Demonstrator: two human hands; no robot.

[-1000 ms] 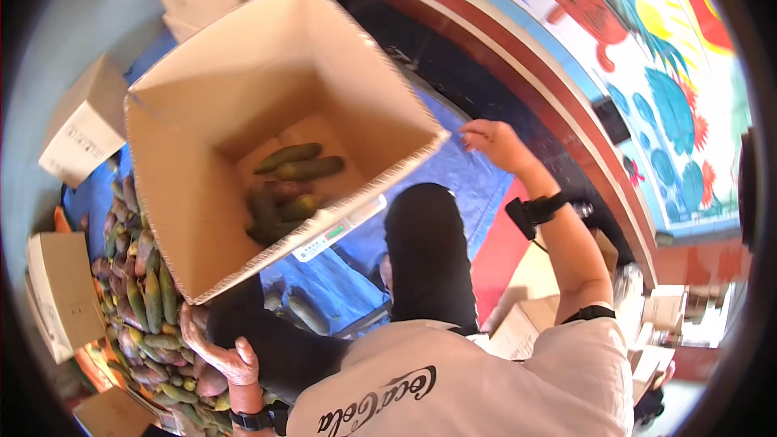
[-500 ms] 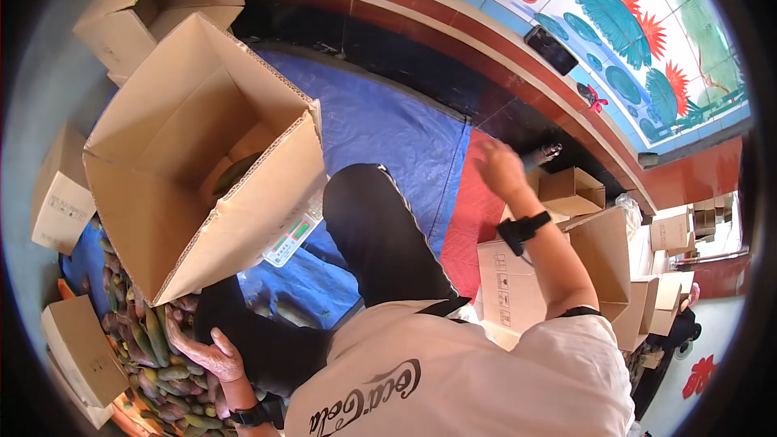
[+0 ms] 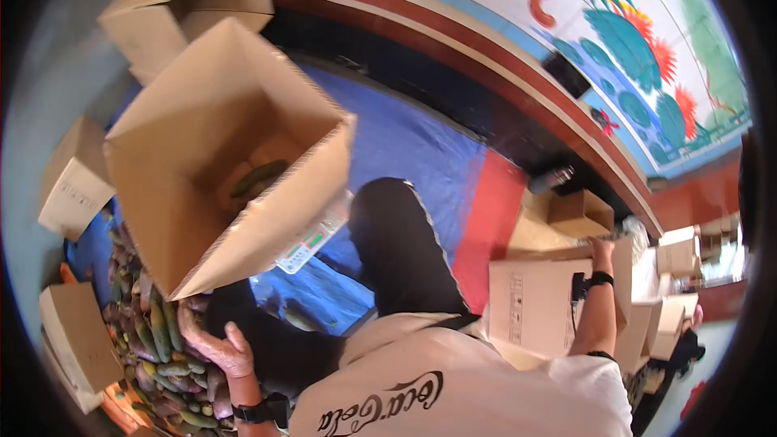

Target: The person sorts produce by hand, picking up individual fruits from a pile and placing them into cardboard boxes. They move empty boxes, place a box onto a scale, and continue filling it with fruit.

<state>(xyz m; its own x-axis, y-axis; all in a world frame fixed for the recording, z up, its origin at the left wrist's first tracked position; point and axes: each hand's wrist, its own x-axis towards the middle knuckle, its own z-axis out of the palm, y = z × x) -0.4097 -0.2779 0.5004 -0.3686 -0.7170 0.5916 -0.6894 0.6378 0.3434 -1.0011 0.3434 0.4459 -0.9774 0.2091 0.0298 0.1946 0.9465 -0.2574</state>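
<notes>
My left hand (image 3: 220, 350) lies beside a pile of long green and purplish produce (image 3: 158, 328), thumb and fingers apart, with nothing held. Close above it stands a large open cardboard box (image 3: 154, 210), a green piece of produce (image 3: 257, 180) at its bottom. A digital scale (image 3: 312, 241) shows from under the box's near side. On the right, my right hand (image 3: 600, 251) is at the top edge of another open cardboard box (image 3: 530, 299), its fingers closed over the cardboard.
More cardboard boxes stand at the upper left (image 3: 190, 8), the left edge (image 3: 77, 182) and far right (image 3: 678, 255). A blue tarp (image 3: 413, 142) covers the floor beside a red strip (image 3: 490, 218). A phone-like dark object (image 3: 566, 74) rests on the ledge below a painted tile wall.
My right hand has moved down and to the right, from above the red strip to the right-hand box's edge. My left hand stays beside the produce. The camera view has shifted slightly.
</notes>
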